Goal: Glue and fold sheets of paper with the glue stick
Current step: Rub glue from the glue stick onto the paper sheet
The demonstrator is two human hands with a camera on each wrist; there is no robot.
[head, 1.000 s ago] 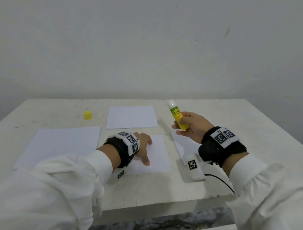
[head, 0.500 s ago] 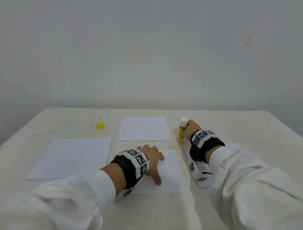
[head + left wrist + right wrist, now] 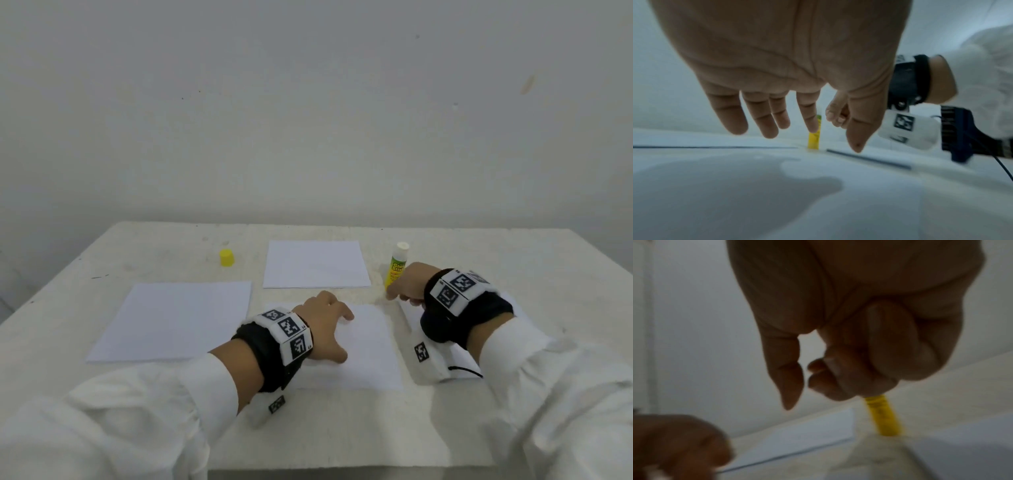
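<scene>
Since a second ago the glue stick (image 3: 396, 266) has gone from being held tilted in the air to standing upright on the table (image 3: 513, 260), uncapped, with its white tip showing. The right hand (image 3: 407, 284) now sits just in front of it; the head view shows the tube free above the knuckles, and the right wrist view shows the fingers loosely curled with the yellow body (image 3: 884, 415) below them, seemingly not gripped, though whether a fingertip touches it cannot be told. The left hand (image 3: 325, 325) has stayed where it was, fingers spread and relaxed, hovering just over or lightly touching the near sheet (image 3: 370, 346).

Taking the glue stick as the landmark: the near sheet lies in front of it and slightly left; another sheet (image 3: 317, 263) lies just to its left; a larger sheet (image 3: 174, 320) lies well to the left; the yellow cap (image 3: 226, 257) stands far to the left beyond the middle sheet. A further sheet (image 3: 409, 310) lies in front of the stick, mostly hidden under the right wrist.

Setting the stick down suggests gluing on the near sheet is finished for now and both hands are free, so folding that sheet is probably next.
</scene>
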